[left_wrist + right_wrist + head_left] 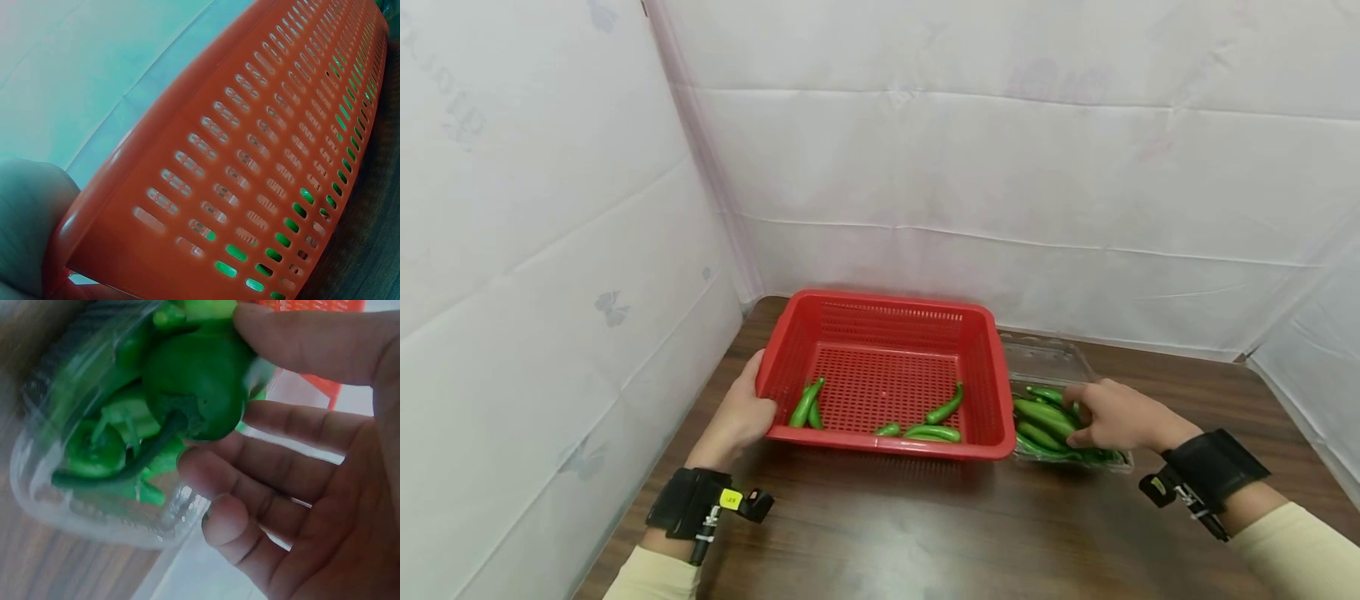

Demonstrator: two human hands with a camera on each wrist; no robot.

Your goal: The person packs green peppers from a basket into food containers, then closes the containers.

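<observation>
A red perforated basket [887, 447] sits on the dark wooden table with several green peppers [806, 402] lying in it. My left hand [751, 410] grips the basket's near left corner, thumb along the rim; the left wrist view shows the basket wall [262, 156] close up beside that hand [28, 219]. To the basket's right lies a clear plastic tray [1048, 358] heaped with green peppers [1041, 414]. My right hand [1081, 410] reaches into it. In the right wrist view, thumb and fingers [281, 419] pinch one green pepper [187, 375] above the tray [94, 512].
White sheeted walls close in the table at the left, back and right. Bare wooden tabletop [940, 533] stretches in front of the basket. A black strap with a camera sits on each wrist [1213, 471].
</observation>
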